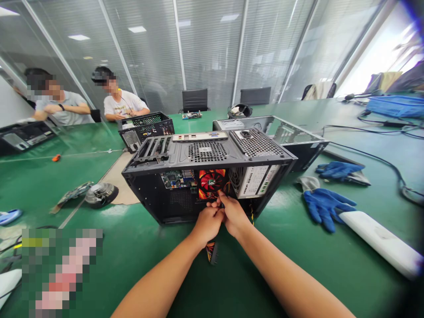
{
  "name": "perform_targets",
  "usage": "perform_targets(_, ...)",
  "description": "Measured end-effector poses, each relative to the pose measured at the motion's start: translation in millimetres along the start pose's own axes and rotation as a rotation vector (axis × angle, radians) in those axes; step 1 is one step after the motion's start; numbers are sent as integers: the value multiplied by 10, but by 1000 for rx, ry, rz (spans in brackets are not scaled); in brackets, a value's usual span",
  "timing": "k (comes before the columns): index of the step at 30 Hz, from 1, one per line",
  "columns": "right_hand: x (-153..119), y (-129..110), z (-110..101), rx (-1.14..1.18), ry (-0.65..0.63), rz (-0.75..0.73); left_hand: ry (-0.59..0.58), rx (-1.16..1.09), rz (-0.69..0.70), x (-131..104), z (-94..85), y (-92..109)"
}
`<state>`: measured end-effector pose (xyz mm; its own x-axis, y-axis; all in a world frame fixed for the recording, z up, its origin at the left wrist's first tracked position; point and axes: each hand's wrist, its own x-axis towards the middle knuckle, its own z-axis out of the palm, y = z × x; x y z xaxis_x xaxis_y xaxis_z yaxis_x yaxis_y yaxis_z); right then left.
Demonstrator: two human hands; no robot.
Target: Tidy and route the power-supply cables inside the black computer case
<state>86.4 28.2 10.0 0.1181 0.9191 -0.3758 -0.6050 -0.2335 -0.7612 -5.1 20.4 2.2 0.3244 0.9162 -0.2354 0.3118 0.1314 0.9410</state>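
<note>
Before me a black computer case [144,165] stands with its open side toward me and its vented panel facing up. Inside are a motherboard [175,179], a red-and-black cooling fan [212,181] and a silver power supply [256,182] with a label. My left hand [209,222] and my right hand [234,216] meet at the opening, just below the fan. Both have their fingers closed, and whatever lies between them is hidden. A cable connector [212,253] with coloured wires hangs below my left wrist. Yellow-black wires [252,216] show beside my right hand.
Blue work gloves [326,205] and a white bar-shaped object [380,240] lie right. Another open case [306,154] stands behind, with a smaller one [145,128] at back left. A round metal cooler [101,194] sits left. Black cables [374,154] cross the right side. Two people sit far left.
</note>
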Motion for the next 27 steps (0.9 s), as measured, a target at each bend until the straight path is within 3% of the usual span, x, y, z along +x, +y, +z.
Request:
perform_targets(3, 12, 15, 16, 6, 5, -38, 128, 299, 216, 10, 9, -30)
perform_targets(6, 43, 40, 12, -5, 27, -51, 122, 257, 200, 2, 7, -14)
perform_targets(8, 62, 52, 1, -46, 51, -43, 16, 8, 45, -11, -3, 21)
perform_targets(12, 69, 54, -22, -115, 37, -53, -363, -658, -389, -16, -66, 73)
perform_targets(14, 59, 42, -26, -111, 19, -55, -499, -878, -473, -1, -105, 66)
perform_targets(17, 31, 15, -23, -101, 14, -29, -592, -1072, -517, 23, -139, 26)
perform_targets(22, 13, 8, -55, -83, -24, -18, -594, -1074, -526, 32, -118, -4)
perform_targets(27, 48, 54, -106, -85, -29, -41, -432, -834, -443, 2, -31, 22)
